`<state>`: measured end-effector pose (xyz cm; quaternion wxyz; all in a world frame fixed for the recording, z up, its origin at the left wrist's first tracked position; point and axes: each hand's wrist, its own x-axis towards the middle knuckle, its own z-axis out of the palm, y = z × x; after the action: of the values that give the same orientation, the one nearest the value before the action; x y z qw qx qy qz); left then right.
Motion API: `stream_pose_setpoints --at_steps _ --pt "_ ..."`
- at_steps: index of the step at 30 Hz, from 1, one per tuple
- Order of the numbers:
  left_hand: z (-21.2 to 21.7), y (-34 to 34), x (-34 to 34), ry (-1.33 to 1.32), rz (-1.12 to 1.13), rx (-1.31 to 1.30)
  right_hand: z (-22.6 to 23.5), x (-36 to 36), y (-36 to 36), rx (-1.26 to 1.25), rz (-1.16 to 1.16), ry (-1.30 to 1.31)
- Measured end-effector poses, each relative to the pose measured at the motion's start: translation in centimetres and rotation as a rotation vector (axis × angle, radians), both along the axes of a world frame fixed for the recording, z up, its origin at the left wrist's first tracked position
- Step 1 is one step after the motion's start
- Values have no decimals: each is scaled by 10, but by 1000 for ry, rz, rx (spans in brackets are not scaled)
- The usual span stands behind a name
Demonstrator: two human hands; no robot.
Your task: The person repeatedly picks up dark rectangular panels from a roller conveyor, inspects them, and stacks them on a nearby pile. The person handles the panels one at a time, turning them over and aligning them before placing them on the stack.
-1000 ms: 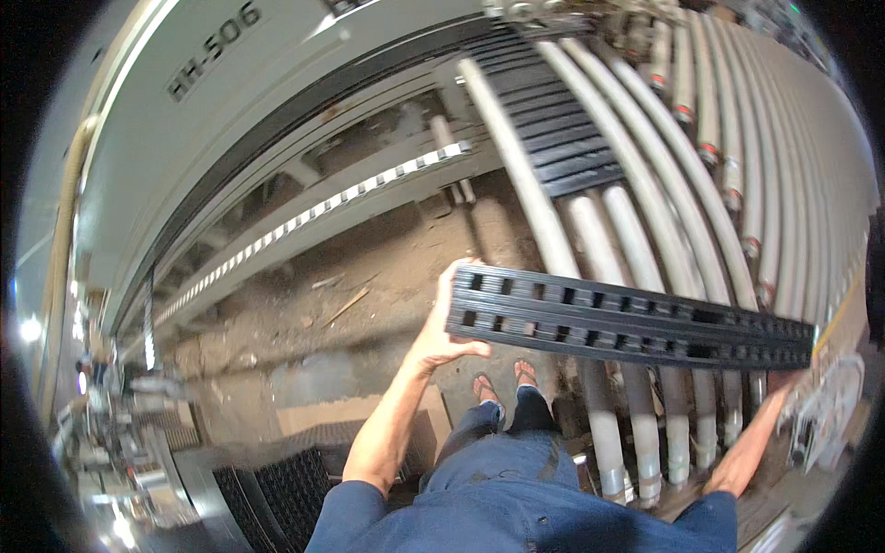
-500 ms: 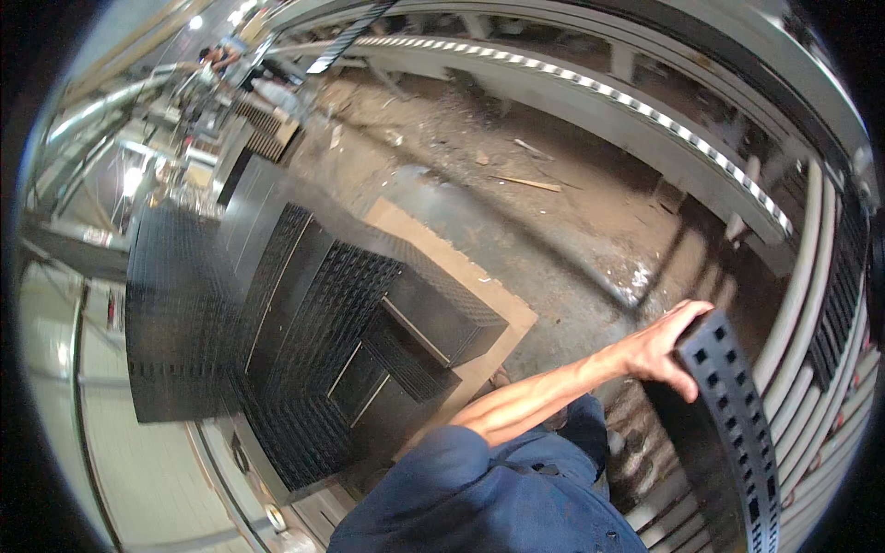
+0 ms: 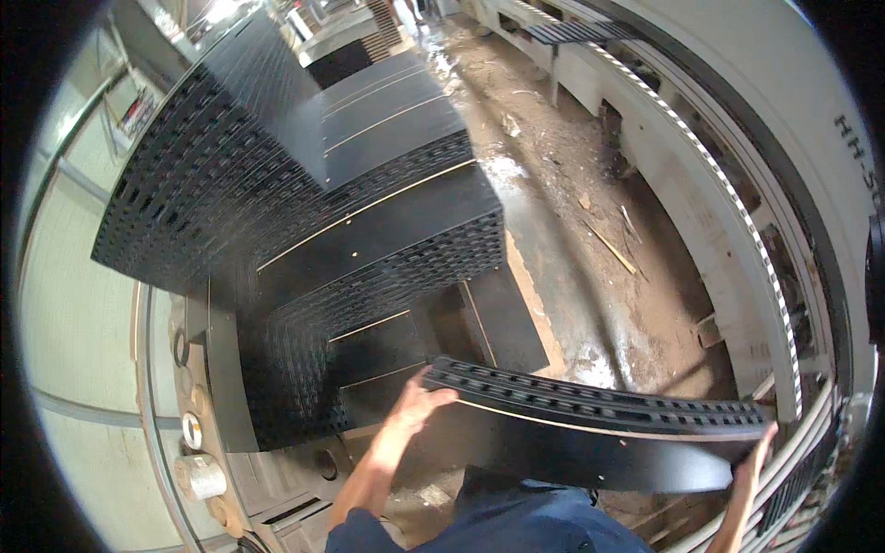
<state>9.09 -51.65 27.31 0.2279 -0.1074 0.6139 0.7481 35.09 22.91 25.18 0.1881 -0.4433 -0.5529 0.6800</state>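
Across the front of my body I carry a bundle of long black boards [image 3: 590,447], with rows of slots along the upper edges. My left hand [image 3: 419,405] is closed around the left end, the thumb over the top. At the other end, my right hand [image 3: 756,452] grips the corner; its fingers are partly hidden. Just beyond the bundle rise tall stacks of similar slotted black boards [image 3: 396,212]. The left end of the bundle hangs close to the nearest, lower boards [image 3: 512,318]; whether they touch I cannot tell.
A brown sheet [image 3: 530,286] shows under the stacks. To the right runs a long machine frame [image 3: 682,194] with a striped strip, and pale rollers [image 3: 784,470] lie near my right hand. Rolls of tape [image 3: 198,476] sit on a bench at left. Scraps litter the floor [image 3: 590,221].
The bundle has swung left, away from over the rollers, and now lies crosswise before me. My view has turned, bringing the stacks nearer the middle. My right hand has come into view.
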Motion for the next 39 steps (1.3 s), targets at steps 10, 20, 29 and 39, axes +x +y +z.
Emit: stream_pose_setpoints --at_steps 10,20,29,39 --pt "41 -238 -56 -166 550 -280 55 -472 -278 -260 794 -145" --pt "71 -319 -135 -249 749 -227 96 -638 -425 -143 1218 -127" --pt "46 -359 -153 -402 672 -321 105 -651 -456 -15 1344 -56" --pt "39 -132 -69 95 1534 -225 86 -659 -443 -109 1239 -199"
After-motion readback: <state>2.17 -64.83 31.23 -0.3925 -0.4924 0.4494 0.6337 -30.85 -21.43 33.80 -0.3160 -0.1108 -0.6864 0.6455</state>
